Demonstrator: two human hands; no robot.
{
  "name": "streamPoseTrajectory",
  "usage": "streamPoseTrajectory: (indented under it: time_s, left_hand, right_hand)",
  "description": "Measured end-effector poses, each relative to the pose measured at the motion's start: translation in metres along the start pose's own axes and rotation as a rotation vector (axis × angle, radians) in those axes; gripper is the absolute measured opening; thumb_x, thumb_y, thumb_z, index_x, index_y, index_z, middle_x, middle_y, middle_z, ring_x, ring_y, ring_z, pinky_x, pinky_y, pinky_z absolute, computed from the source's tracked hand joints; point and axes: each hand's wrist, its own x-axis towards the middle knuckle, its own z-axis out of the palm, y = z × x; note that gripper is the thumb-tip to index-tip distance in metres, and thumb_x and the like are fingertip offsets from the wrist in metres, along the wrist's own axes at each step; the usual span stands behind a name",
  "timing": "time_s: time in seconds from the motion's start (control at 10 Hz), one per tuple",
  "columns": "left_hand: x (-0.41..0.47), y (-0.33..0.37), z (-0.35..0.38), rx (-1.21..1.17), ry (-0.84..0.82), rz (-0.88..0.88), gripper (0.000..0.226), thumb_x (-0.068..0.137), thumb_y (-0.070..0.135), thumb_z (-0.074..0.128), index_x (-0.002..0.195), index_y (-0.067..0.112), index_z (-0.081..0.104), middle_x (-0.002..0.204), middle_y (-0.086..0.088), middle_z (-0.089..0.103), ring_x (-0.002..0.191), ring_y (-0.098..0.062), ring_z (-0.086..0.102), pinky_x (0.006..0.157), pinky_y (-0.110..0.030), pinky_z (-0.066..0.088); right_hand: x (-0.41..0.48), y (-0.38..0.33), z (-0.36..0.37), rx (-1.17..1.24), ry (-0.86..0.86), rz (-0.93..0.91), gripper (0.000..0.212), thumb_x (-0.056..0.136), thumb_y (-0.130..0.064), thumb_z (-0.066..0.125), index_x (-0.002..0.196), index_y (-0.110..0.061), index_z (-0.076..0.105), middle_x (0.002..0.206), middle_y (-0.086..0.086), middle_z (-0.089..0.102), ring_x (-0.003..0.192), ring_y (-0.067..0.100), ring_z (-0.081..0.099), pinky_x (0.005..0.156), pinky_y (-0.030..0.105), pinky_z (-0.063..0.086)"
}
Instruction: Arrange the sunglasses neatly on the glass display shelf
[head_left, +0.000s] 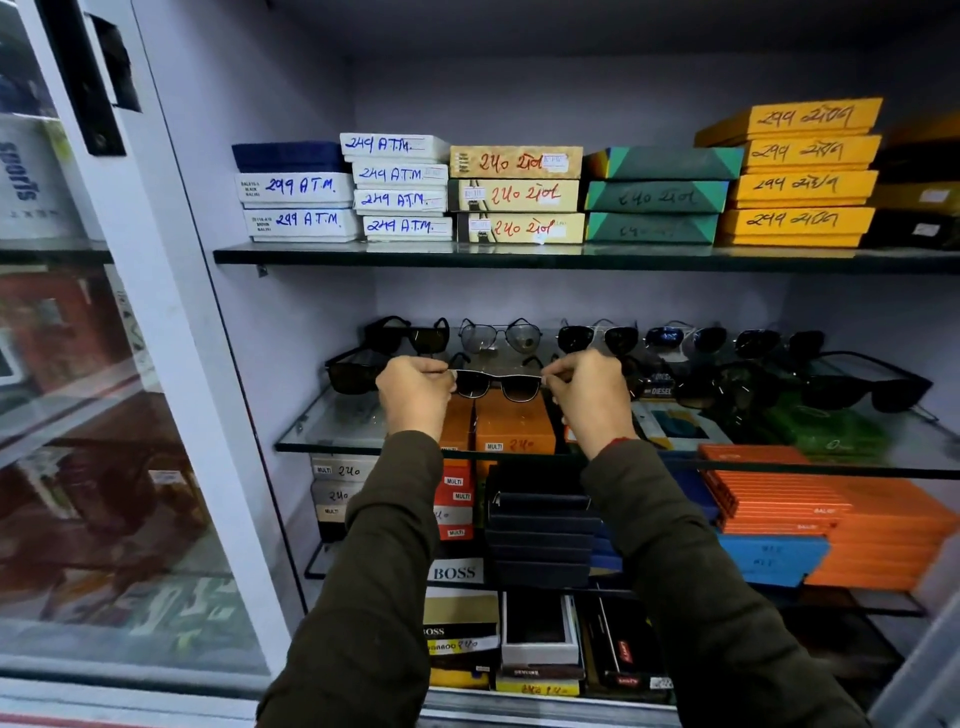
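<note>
Sunglasses (497, 383) with dark gradient lenses hovering above the glass display shelf (332, 431) near its front edge, left hand (415, 392) and right hand (589, 395) pinching each temple end, more pairs lining the back edge

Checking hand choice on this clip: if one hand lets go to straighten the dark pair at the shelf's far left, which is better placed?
Probably the left hand: it grips the held sunglasses right beside that far-left pair; the right hand would have to cross over.
</note>
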Motion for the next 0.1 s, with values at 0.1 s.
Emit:
streamPoseTrajectory:
  time_s: [0.1]
  left_hand:
    - [0.0017,-0.0033,0.0044,0.083,0.026,0.039,0.013,0.087,0.007,0.078,0.1,0.005,0.079,0.086,-0.014,0.08,0.082,-0.024,0.079,0.086,-0.042,0.065]
  right_hand:
    - [-0.0016,-0.0049,-0.0038,-0.029,0.013,-0.025,0.011,0.092,-0.014,0.073,0.099,-0.011,0.08,0.104,0.011,0.079,0.095,0.026,0.075,0.088,0.042,0.062]
